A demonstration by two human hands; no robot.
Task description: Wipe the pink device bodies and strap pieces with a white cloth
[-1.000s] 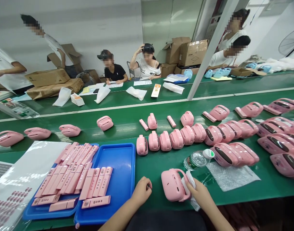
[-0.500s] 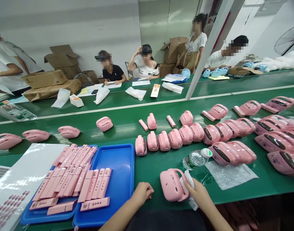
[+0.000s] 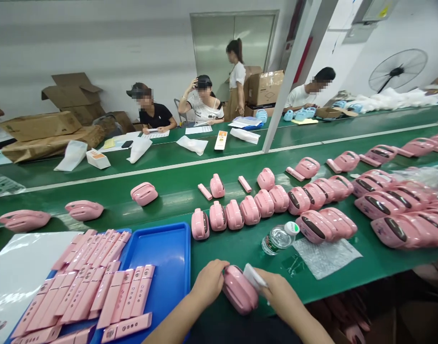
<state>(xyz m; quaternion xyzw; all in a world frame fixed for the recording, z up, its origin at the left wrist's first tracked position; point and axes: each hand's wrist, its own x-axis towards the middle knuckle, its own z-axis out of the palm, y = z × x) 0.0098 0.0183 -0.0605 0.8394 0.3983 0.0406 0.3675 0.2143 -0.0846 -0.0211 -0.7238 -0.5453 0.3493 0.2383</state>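
A glossy pink rounded device with a carry handle [image 3: 240, 290] is right in front of me, tilted above the green work surface. My left hand [image 3: 210, 283] grips its left end, fingers closed and partly hidden behind it. In my right hand [image 3: 276, 289] is a folded white cloth [image 3: 253, 276], pinched and held against the device's right side. A clear water bottle [image 3: 279, 239] with a white and green cap stands just beyond. Closest to my left hand is a blue tray [image 3: 186, 253]; pink sticks with round buttons [image 3: 127, 327] lie at its left.
Rows of similar pink devices [image 3: 251, 209] line the green bench, with more stacked at right [image 3: 401, 231]. A clear plastic bag [image 3: 322, 258] lies beside the bottle. A metal post [image 3: 286, 81] rises across the belt. Several people sit or stand beyond, near cardboard boxes [image 3: 265, 88].
My left hand has moved from the bench onto the pink device. The device has been turned and tipped. My view has shifted right, and a standing person across has moved left.
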